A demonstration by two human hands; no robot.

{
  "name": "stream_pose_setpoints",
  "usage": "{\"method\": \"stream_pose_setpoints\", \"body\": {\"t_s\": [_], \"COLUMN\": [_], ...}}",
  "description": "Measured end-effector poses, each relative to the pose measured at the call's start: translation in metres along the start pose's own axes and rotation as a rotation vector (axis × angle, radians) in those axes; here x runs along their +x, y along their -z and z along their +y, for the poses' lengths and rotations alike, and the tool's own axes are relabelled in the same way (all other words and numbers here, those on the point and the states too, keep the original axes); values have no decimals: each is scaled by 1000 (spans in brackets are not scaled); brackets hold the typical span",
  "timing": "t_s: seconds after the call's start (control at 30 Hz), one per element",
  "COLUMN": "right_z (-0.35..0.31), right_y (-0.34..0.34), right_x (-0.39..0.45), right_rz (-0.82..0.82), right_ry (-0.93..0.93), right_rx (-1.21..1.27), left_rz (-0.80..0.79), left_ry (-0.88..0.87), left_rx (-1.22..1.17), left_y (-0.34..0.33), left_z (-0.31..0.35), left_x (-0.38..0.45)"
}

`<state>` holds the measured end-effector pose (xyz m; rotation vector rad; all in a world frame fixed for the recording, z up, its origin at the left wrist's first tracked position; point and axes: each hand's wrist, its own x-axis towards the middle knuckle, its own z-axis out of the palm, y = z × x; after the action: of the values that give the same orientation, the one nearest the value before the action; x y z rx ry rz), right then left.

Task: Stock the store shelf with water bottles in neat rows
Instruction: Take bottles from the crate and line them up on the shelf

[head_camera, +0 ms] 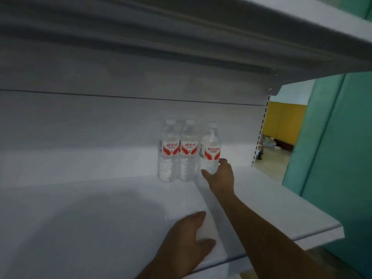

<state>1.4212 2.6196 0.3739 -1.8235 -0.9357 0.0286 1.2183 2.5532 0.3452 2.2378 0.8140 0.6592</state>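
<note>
Third water bottle (210,150), centre-right of frame, white cap, red-and-white label, upright or nearly so, at the back of the white shelf (80,198) close to the rear panel. Right hand (220,175) has it low on the body, fingers (205,173) curled round the lower part, thumb side hidden behind the bottle. Just to its left two more bottles (178,151) stand upright, touching each other, labels forward. The held bottle sits just beside the second; whether they touch can't be told. Its base is hidden by the hand, so set down or not is unclear. Left hand (187,238) lies flat and open on the shelf near the front edge, lower centre, holding nothing. Step looks like placing bottle three in the back row. Next move likely calls for snugging it against its neighbour, label forward, then letting go without tipping the row. Most of the shelf is bare, so the task looks early.
</note>
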Motion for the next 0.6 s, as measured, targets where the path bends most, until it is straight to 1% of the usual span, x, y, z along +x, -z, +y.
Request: {"method": "stream_pose_setpoints", "body": {"t_s": [0.1, 0.2, 0.33, 0.4, 0.5, 0.6], "right_z": [10, 19, 19, 18, 16, 16], "right_y": [-17, -30, -42, -45, -45, -35], "right_x": [31, 51, 65, 68, 68, 61], "right_rz": [8, 6, -15, -24, -43, -109], "right_ry": [-11, 11, 39, 41, 26, 9], "right_rx": [-2, -6, -10, -13, -12, -44], "left_rz": [12, 51, 35, 28, 59, 29], "left_ry": [-12, -83, -124, -125, -129, -103], "left_rx": [55, 107, 181, 207, 195, 224], "left_y": [-8, -11, -12, -12, -13, -13], "left_z": [-7, -12, -14, -15, -17, -15], "left_x": [4, 7, 7, 5, 4, 5]}}
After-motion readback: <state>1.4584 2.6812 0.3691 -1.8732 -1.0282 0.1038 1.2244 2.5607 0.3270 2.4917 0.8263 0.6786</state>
